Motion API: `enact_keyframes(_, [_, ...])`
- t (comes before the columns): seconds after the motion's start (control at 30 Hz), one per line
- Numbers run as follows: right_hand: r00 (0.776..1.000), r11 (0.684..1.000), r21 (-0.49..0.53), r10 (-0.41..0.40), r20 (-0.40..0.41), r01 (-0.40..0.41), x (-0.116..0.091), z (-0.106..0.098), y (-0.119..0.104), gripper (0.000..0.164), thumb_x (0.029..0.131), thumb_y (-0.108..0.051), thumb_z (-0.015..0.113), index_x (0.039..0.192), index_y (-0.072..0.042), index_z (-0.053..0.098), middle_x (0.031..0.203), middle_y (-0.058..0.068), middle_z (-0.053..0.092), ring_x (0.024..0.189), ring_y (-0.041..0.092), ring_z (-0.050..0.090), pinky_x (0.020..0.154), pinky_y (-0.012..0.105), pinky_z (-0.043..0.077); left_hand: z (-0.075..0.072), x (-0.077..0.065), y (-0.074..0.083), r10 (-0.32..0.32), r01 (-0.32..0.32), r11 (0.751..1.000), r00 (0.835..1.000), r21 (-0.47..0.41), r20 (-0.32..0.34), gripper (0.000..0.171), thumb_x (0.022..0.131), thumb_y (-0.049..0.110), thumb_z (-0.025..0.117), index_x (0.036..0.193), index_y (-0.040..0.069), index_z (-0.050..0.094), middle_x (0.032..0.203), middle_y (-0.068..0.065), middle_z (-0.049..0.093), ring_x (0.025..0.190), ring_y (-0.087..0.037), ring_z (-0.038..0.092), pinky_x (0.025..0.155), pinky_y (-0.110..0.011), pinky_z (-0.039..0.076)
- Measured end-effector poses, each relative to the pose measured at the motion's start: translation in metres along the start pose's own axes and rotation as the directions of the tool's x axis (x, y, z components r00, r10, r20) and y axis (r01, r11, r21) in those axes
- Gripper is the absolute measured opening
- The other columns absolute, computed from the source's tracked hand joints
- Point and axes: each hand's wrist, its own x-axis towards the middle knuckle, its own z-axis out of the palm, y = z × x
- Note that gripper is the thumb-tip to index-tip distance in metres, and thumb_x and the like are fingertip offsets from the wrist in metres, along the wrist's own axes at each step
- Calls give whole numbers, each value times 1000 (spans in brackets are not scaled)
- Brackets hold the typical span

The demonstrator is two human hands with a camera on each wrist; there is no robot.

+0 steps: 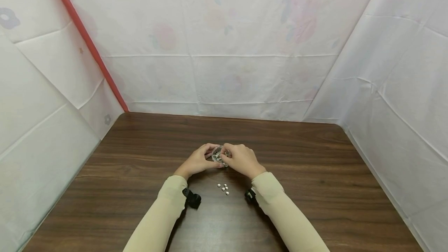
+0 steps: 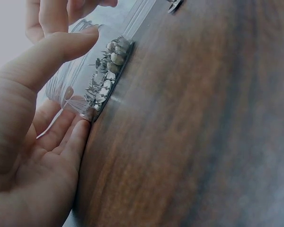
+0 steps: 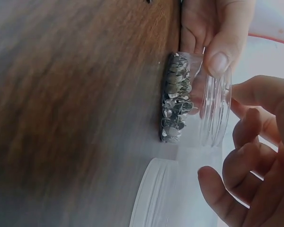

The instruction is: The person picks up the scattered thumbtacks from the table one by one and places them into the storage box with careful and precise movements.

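Note:
My left hand (image 1: 197, 161) grips a clear round jar (image 3: 194, 135) from its left side, the thumb near the rim and the other fingers around the far side. Inside, silver thumbtacks (image 3: 174, 90) form a layer at the bottom. Over the jar's mouth is my right hand (image 1: 243, 160), its thumb and forefinger dipping in at the top. Whether those fingertips pinch a tack is hidden. The right hand's other fingers (image 3: 248, 161) are bent loosely outside the rim. Several loose thumbtacks (image 1: 223, 188) lie on the table between the forearms.
A clear lid (image 3: 151, 194) lies on the table close beside the jar. The dark wood-grain table (image 1: 140, 139) is bordered by white cloth walls (image 1: 245, 81) at the back and sides. Each wrist wears a black camera strap, as on the left wrist camera (image 1: 193, 200).

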Motion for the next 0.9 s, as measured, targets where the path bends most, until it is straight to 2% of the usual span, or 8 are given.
enact_keyframes(0.23, [1000, 1000, -16, 19, -1, -19, 6, 2, -1, 8, 91, -32, 55, 90, -30, 63, 55, -14, 53, 40, 4, 43, 32, 20, 33, 0, 1, 0, 2, -2, 1000, 1000, -7, 5, 64, 69, 35, 82, 124, 25, 51, 129, 1, 47, 117, -11, 47, 100, -37, 46])
enact_keyframes(0.47, [999, 999, -19, 45, 10, -45, 9, 5, -2, 13, 92, -35, 54, 96, -28, 65, 55, -15, 53, 40, 5, 43, 32, 21, 34, 0, 0, 0, 1, -1, 1000, 1000, -11, 10, 64, 69, 34, 82, 124, 24, 50, 129, 1, 47, 117, -11, 47, 101, -38, 45])
enact_keyframes(0.67, [998, 998, -7, 62, 32, -62, 3, 0, -4, 14, 92, -36, 55, 97, -26, 64, 54, -12, 53, 39, 5, 42, 33, 21, 33, 1, -1, 1, 10, -10, 1000, 1000, -24, 10, 63, 70, 32, 82, 124, 24, 51, 129, 1, 47, 117, -10, 47, 101, -37, 45])
enact_keyframes(0.9, [998, 999, 5, 35, 49, -35, -8, -6, -6, 10, 91, -34, 57, 95, -27, 63, 58, -12, 53, 41, 4, 41, 35, 20, 33, 0, 0, 0, 15, -15, 1000, 1000, -15, 2, 64, 69, 37, 82, 123, 26, 52, 130, 1, 46, 116, -12, 48, 98, -37, 47])
